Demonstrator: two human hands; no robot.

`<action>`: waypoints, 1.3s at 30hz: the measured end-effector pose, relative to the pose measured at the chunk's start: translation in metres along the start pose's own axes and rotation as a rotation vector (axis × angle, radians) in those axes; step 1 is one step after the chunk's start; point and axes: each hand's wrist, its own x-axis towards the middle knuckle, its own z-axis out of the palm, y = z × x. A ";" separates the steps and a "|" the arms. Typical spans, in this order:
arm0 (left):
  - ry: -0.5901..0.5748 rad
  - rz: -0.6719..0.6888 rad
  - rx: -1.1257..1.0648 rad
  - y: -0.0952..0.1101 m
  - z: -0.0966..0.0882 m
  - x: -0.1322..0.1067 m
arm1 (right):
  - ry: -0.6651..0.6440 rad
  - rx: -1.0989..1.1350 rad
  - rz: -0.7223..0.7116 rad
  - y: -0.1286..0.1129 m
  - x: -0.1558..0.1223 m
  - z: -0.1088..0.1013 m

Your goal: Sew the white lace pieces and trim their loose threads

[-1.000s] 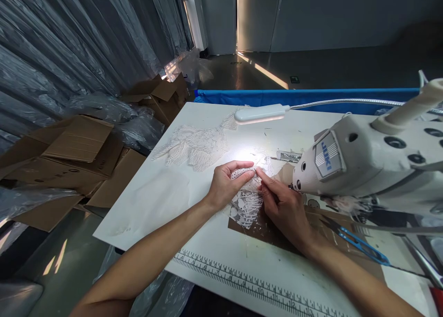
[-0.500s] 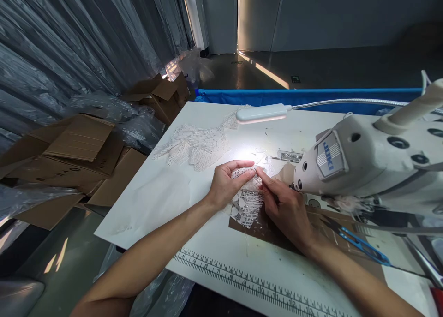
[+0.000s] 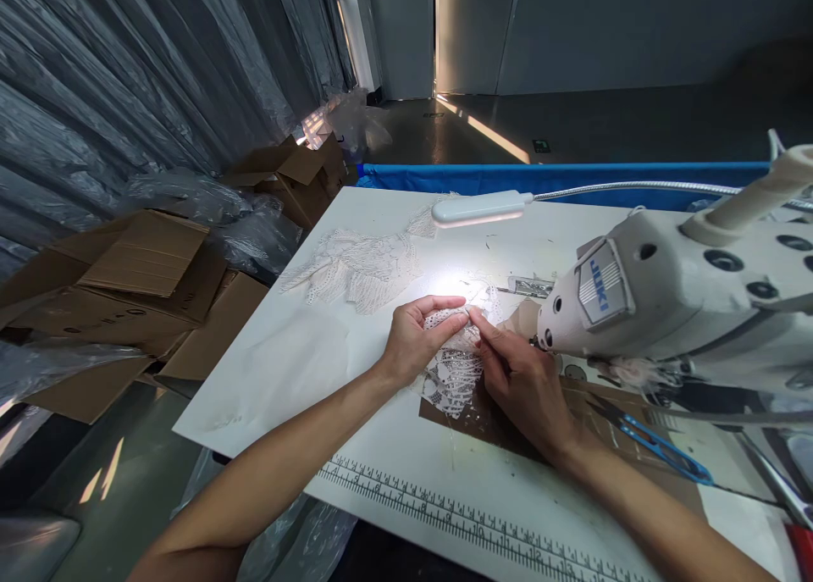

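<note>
The white lace piece (image 3: 452, 387) lies between the two hands: its upper part is pinched by the left hand (image 3: 416, 338), thumb against fingers, while the right hand (image 3: 522, 383) closes index finger and thumb on its right side; whether those fingertips also grip something small, I cannot tell. Its lower part hangs below the fingers over the left end of one brown sheet (image 3: 499, 436), back from the bench's (image 3: 374, 446) near edge, where one printed scale (image 3: 445, 518) runs. Further lace (image 3: 374, 264) lies near the far left corner, beyond the left hand, overlapping too much to count. There is one lamp (image 3: 479, 211), above the bench toward the far edge, one sewing machine (image 3: 654, 285) on the right side, and one pair of blue-handled scissors (image 3: 666, 451) beneath it, toward the near edge. At least two cardboard boxes (image 3: 136, 260) stand off the left edge.
</note>
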 end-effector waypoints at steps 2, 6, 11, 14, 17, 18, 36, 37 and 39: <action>0.000 -0.005 -0.004 0.000 0.000 0.000 | 0.000 0.002 -0.003 0.000 0.000 0.000; -0.005 -0.012 -0.013 0.000 0.000 0.000 | 0.010 0.009 0.002 0.000 0.000 0.001; -0.020 -0.041 -0.052 -0.002 0.000 -0.001 | 0.070 0.070 -0.007 0.001 -0.003 0.004; -0.030 -0.078 -0.085 -0.004 -0.001 0.000 | 0.086 0.135 -0.010 0.001 -0.004 0.006; -0.035 -0.125 -0.125 -0.006 -0.001 0.000 | 0.092 0.196 0.035 -0.002 -0.004 0.007; -0.036 -0.137 -0.136 -0.007 -0.001 0.000 | 0.091 0.215 0.064 -0.003 -0.004 0.007; -0.128 -0.020 0.025 -0.005 -0.007 0.001 | -0.049 0.332 0.260 -0.008 0.003 -0.003; -0.128 -0.030 0.028 -0.006 -0.007 0.001 | -0.050 0.333 0.256 -0.008 0.004 -0.004; -0.115 -0.043 0.033 -0.006 -0.006 0.000 | -0.050 0.346 0.266 -0.010 0.005 -0.004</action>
